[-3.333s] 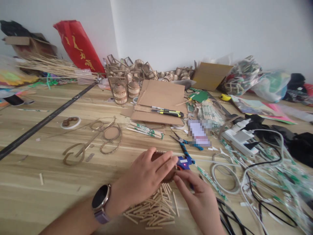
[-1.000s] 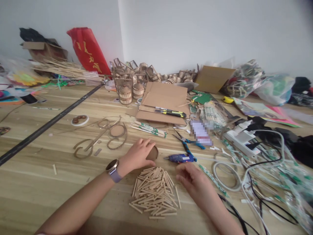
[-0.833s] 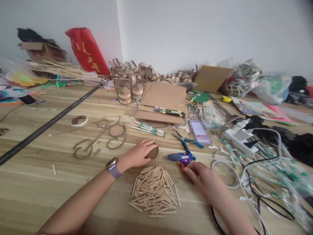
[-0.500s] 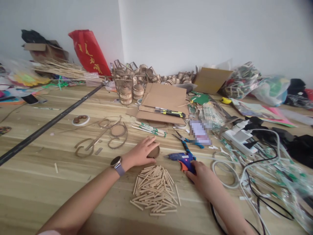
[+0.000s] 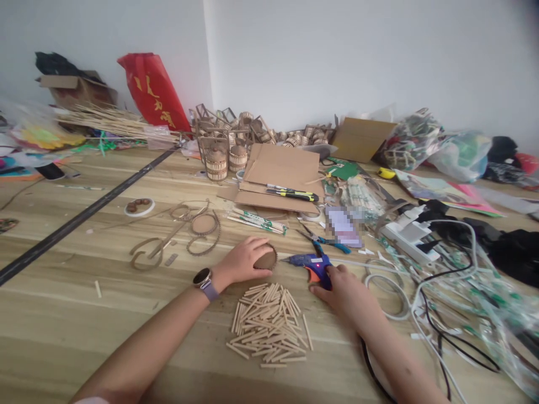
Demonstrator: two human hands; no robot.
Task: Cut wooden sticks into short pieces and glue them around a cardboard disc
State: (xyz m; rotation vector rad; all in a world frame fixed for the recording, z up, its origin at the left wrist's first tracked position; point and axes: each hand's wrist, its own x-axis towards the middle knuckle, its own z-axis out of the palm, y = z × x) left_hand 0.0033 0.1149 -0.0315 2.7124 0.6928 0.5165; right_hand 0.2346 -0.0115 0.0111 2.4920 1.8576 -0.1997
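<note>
Fingers curled, my left hand (image 5: 246,261) grips the near-left side of a small round brown disc (image 5: 266,259) with a ridged rim. Part of the disc is hidden under those fingers. My right hand (image 5: 347,289) is closed round the handle of a blue hot glue gun (image 5: 309,262) with an orange trigger and a small red light. The nozzle points left and sits close to the disc's right edge; whether it touches, I cannot tell. Just in front of the disc lies a loose pile of short wooden sticks (image 5: 267,325).
Behind the glue gun are blue-handled pliers (image 5: 322,241). Craft knives (image 5: 292,193) rest on cardboard (image 5: 282,163). Small stick-sided baskets (image 5: 217,163) stand farther back. At right are a white power strip (image 5: 410,241) and tangled cables. Coiled strips (image 5: 202,233) lie at left.
The glue gun has shifted slightly up and left, its nozzle now nearer the disc. My left hand's fingers have drawn together around the disc, showing more of it.
</note>
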